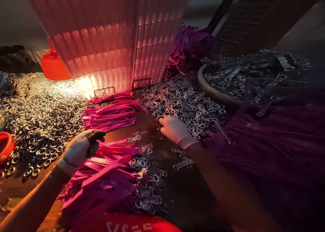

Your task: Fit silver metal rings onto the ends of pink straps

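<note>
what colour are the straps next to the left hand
The straps are bright pink, best seen in the head view.

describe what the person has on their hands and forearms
The left hand wears a pale glove with rows of small dark marks on the back and dark fingers. The right hand wears a plainer-looking pale glove, its cuff ending at the wrist. No sleeves show on either forearm.

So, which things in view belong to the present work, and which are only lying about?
Likely in use:
pink straps by the left hand
metal clips near the right hand
metal rings

Apparently incidental:
red lamp
round red object
ribbed panel
</note>
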Tool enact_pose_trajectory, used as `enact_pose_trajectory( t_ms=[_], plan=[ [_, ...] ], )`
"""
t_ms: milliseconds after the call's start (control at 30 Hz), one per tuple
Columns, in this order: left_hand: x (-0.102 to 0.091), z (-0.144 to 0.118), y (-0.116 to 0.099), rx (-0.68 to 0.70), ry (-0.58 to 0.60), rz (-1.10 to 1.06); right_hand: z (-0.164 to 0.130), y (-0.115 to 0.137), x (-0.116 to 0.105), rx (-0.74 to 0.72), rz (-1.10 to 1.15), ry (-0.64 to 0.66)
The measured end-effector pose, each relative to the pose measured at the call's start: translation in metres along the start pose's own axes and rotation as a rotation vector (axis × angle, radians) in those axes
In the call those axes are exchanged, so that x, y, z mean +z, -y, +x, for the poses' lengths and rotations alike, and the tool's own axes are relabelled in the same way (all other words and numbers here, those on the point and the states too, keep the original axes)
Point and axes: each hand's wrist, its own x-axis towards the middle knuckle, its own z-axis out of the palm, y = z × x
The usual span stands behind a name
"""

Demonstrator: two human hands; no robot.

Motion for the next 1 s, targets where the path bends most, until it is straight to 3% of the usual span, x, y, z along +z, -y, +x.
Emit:
enact_pose_trajectory(
  t_ms=[100, 200, 300, 433, 500, 567, 633, 667, 800, 867, 1000],
  plan=[
    [0.021, 0.009, 0.011, -0.244, 0.018, -0.442, 0.021, -0.037, 0.019, 0.103, -0.126, 0.027],
    [0.036, 0.017, 0.018, -0.349, 0.061, -0.696, 0.025, -0.049, 0.037, 0.110, -0.139, 0.016],
    [0.042, 0.018, 0.020, -0.336, 0.046, -0.770, 0.025, -0.056, 0.048, 0.146, -0.127, -0.015],
    [0.048, 0.011, 0.019, -0.304, 0.015, -0.711, 0.024, -0.056, 0.048, 0.214, -0.077, -0.062],
    [0.052, 0.006, 0.018, -0.263, 0.013, -0.643, 0.016, -0.040, 0.040, 0.223, 0.113, -0.128],
    [0.059, 0.002, 0.020, -0.195, 0.032, -0.553, 0.000, -0.007, 0.027, 0.163, 0.538, -0.208],
    [0.066, -0.002, 0.022, -0.130, 0.047, -0.468, -0.022, 0.035, 0.012, -0.007, 0.956, -0.185],
    [0.070, -0.004, 0.024, -0.099, 0.054, -0.436, -0.032, 0.057, 0.005, -0.066, 1.037, -0.166],
    [0.081, -0.006, 0.035, 0.029, 0.145, -0.422, -0.059, 0.122, -0.010, -0.186, 1.083, -0.117],
    [0.083, -0.003, 0.040, 0.027, 0.164, -0.507, -0.063, 0.134, -0.010, -0.179, 1.030, -0.170],
    [0.079, -0.001, 0.044, -0.121, 0.053, -0.728, -0.066, 0.132, -0.013, -0.117, 1.032, -0.288]
  ],
)
